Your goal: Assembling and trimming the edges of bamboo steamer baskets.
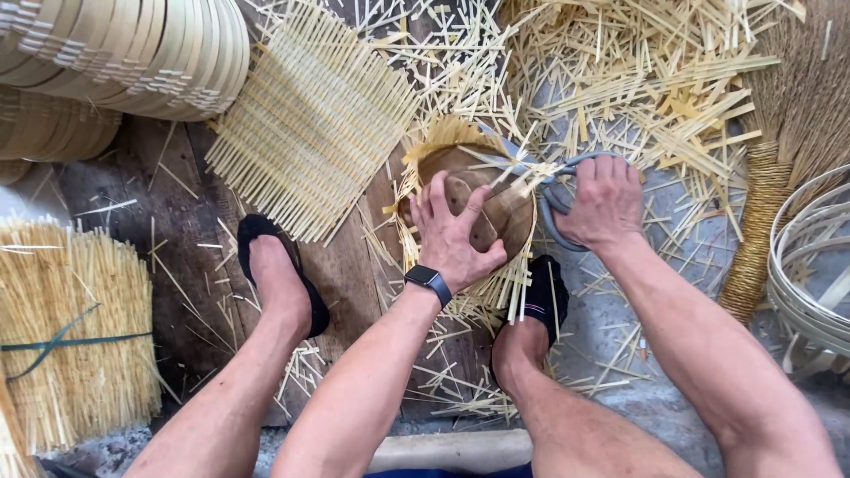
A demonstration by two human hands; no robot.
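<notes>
My left hand (453, 232), with a dark watch on its wrist, presses flat on a round wooden form (509, 208). The form lies on a woven bamboo mat (443, 137) whose strip ends stick out all round it. My right hand (605, 202) grips the grey handles of large scissors (551, 199), the blades reaching left across the mat's edge at the top of the form. Both my feet in black slippers rest on the floor on either side of the form.
A square woven bamboo mat (310, 124) lies to the left. Stacked bamboo hoops (142, 53) fill the top left. A tied bundle of strips (75, 336) stands lower left. Cut strips (637, 80) litter the floor; a broom (770, 195) and loose hoops (815, 265) lie right.
</notes>
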